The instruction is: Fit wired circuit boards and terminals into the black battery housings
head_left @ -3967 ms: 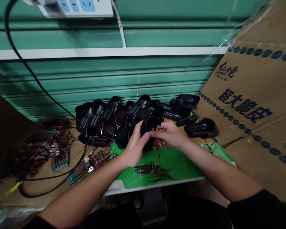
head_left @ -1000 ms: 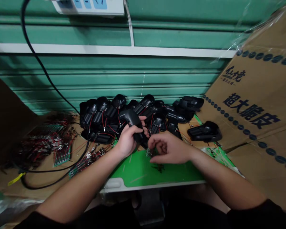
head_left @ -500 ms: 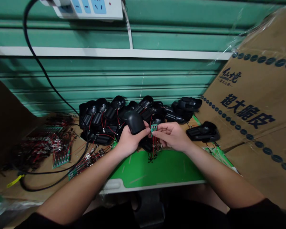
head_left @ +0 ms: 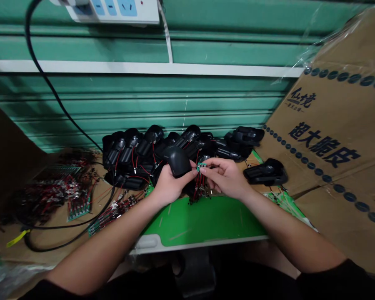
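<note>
A smooth black plastic housing (head_left: 178,161) is gripped in my left hand (head_left: 169,186), its rounded end pointing up. The thumb and a fingertip of that hand reach right, to the edge of a small green circuit board (head_left: 201,166). My right hand (head_left: 226,177) pinches this board between thumb and fingers. Red and black wires (head_left: 200,187) with small dark ends dangle from the board above the green work surface (head_left: 203,225). My fingers cover part of the board.
Several black housings (head_left: 131,146) with red wires are piled along the green wall. One housing (head_left: 266,171) lies apart at right. Wired circuit boards (head_left: 78,208) heap up at left beside a black cable (head_left: 65,227). A cardboard box (head_left: 328,137) stands at right, a power strip (head_left: 112,10) above.
The circuit board has tilted between my fingers, showing less of its face. Its dangling wires have swung up slightly and to the left. My left hand still holds the housing.
</note>
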Motion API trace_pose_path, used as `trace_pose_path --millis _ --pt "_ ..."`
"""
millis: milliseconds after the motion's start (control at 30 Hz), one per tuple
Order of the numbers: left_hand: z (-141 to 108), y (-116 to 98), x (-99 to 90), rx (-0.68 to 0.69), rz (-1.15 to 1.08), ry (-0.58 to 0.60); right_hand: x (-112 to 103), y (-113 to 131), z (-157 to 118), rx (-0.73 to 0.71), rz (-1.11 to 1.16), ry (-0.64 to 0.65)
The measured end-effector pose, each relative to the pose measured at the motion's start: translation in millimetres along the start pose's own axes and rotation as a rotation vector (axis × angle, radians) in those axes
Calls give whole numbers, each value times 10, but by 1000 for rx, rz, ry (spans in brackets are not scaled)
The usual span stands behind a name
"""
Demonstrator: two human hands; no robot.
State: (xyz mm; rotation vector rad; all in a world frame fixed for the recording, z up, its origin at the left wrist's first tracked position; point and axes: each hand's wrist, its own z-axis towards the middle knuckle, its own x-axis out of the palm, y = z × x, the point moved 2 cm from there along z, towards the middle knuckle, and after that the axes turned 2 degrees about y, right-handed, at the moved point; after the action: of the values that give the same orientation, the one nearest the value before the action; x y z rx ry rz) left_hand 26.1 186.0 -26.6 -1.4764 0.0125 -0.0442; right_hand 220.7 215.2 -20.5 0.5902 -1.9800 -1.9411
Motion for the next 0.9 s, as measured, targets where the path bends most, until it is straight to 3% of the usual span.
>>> trace_pose_path --millis 167,333,567,800,900 --pt "-21 2 34 -53 -40 -8 -18 -7 -11 -106 -85 -26" --pt "-35 65 71 -164 -204 -47 -21 33 -27 -375 -249 -100" --pt "-59 100 119 -275 -365 -160 16 69 -85 -632 -524 -191" --pt "-29 66 73 -166 -305 -234 -35 165 -129 -653 -447 -158" --pt "-9 33 43 -163 -333 -312 -98 186 -148 -452 -243 21"
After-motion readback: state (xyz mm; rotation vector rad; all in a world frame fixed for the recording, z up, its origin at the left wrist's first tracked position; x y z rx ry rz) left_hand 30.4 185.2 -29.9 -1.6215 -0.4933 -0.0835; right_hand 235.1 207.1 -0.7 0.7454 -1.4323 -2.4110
